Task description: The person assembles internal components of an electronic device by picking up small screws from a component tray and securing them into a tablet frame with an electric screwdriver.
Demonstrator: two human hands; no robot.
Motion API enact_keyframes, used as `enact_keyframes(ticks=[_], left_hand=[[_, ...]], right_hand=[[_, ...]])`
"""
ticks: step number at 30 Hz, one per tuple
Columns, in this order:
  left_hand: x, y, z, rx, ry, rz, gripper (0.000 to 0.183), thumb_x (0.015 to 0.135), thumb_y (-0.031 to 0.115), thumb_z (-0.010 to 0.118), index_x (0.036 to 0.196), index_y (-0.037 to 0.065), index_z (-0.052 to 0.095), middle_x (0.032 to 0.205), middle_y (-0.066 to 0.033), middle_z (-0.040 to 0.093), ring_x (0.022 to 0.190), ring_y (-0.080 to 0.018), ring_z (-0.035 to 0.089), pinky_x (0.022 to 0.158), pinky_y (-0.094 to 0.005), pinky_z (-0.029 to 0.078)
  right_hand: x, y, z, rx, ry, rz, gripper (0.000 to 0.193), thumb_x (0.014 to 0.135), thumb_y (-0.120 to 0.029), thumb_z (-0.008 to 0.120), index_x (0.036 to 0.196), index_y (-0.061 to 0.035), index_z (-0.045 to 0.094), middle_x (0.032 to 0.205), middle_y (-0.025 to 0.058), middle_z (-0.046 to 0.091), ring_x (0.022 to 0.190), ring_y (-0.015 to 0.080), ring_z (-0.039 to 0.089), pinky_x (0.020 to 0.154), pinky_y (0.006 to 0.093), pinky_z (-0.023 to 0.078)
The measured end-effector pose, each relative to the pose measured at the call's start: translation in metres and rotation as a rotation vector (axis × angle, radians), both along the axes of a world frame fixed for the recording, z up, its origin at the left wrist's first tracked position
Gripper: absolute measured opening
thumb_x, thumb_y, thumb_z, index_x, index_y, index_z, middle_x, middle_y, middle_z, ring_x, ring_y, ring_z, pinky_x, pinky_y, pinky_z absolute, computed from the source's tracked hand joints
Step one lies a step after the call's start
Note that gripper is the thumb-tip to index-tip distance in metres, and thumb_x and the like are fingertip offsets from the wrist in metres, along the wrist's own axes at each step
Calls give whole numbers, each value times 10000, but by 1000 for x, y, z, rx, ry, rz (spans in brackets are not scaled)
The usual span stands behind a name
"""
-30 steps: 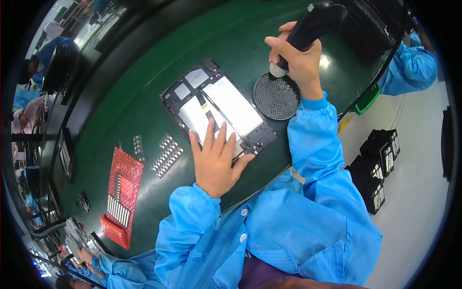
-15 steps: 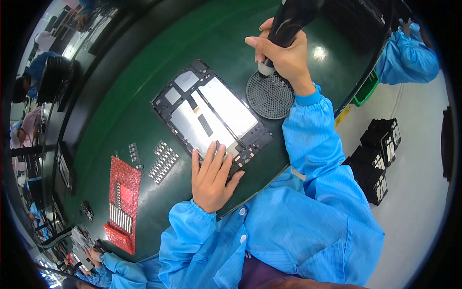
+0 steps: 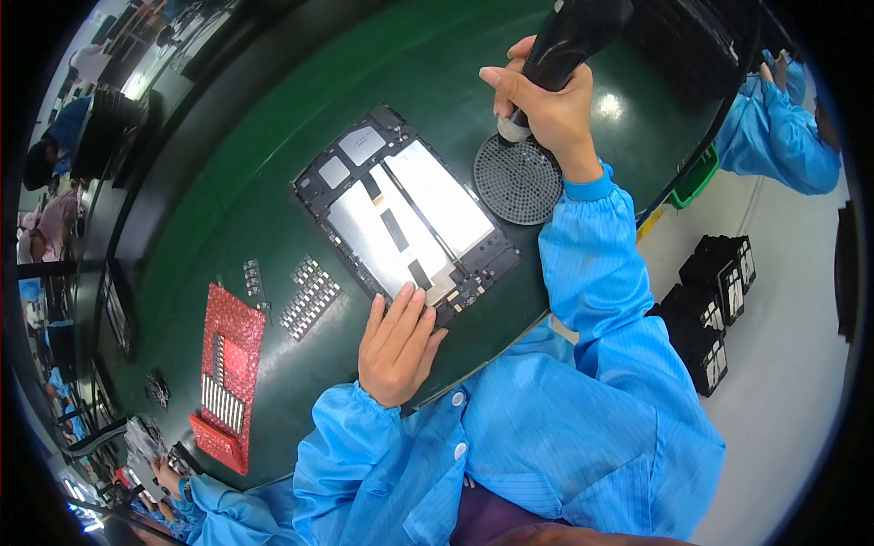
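An opened tablet (image 3: 437, 202) lies aslant on the green table, its two silver battery panels facing up inside a black frame. My left hand (image 3: 398, 350) rests flat at its near edge with fingers stretched out, the fingertips touching the lower left corner. My right hand (image 3: 557, 114) is wrapped round a thick black electric screwdriver (image 3: 569, 45). Its whitish lower end points down over the far edge of a round grey perforated tray (image 3: 517, 182), which stands right of the tablet. The driver's very tip is hidden or too small to make out.
Rows of small metal parts (image 3: 310, 298) lie left of the tablet. Beyond them is a red bubble-wrap sheet (image 3: 235, 314) with silver strips on it. A co-worker's blue sleeve (image 3: 774, 136) shows at right, near a green bin (image 3: 696, 177). Black stacks (image 3: 701, 318) stand on the floor.
My left hand has drawn back slightly toward me, uncovering more of the tablet's near end. My right hand keeps the screwdriver over the tray. The whole view has shifted a little.
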State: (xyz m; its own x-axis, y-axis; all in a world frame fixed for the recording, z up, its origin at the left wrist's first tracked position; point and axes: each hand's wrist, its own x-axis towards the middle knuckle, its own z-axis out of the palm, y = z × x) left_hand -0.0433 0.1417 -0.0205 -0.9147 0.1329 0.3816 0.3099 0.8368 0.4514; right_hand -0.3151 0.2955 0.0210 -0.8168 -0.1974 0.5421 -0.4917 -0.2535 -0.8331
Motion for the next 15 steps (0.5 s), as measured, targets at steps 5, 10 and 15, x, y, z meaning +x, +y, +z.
enact_keyframes(ticks=[5,10,15], left_hand=[[0,-1,0,10,9,-8,381,645,52,764,993,-29,633,1140,-202,593,1154,-342,528,990,-507,362],[1,-2,-1,17,4,-9,383,643,49,765,994,-28,635,1140,-200,595,1154,-342,528,988,-506,364],[-2,-1,0,26,2,-19,384,640,49,766,992,-29,636,1138,-200,596,1150,-344,530,984,-508,366]], right_hand=[[2,0,2,-4,-21,5,254,716,-42,764,864,-1,562,614,36,592,478,106,572,441,228,457],[1,0,0,22,8,0,254,718,-28,759,872,-2,558,608,35,591,474,103,569,447,228,463],[1,2,0,24,-17,-4,254,720,-25,757,876,2,558,607,35,592,472,103,568,449,227,464]])
